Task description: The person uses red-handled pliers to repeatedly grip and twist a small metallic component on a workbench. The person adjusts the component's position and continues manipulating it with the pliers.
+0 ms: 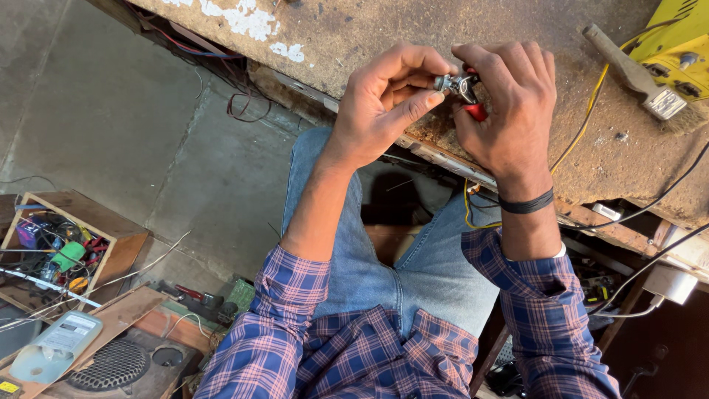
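A checked shirt (354, 355) and blue jeans (399, 273) sit closest. The left hand (384, 103) pinches a small metal part (443, 81) with its fingertips. Just to its right, the right hand (509, 103) grips red-handled pliers (471, 92) that touch the part. A brush (639, 74) lies on the workbench (369, 29), well right of both hands

Metal part (443, 81) mostly hidden by fingers (413, 103).

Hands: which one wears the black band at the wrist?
The right hand, gripping the red-handled pliers. The left hand, pinching the small metal part, has a bare wrist.
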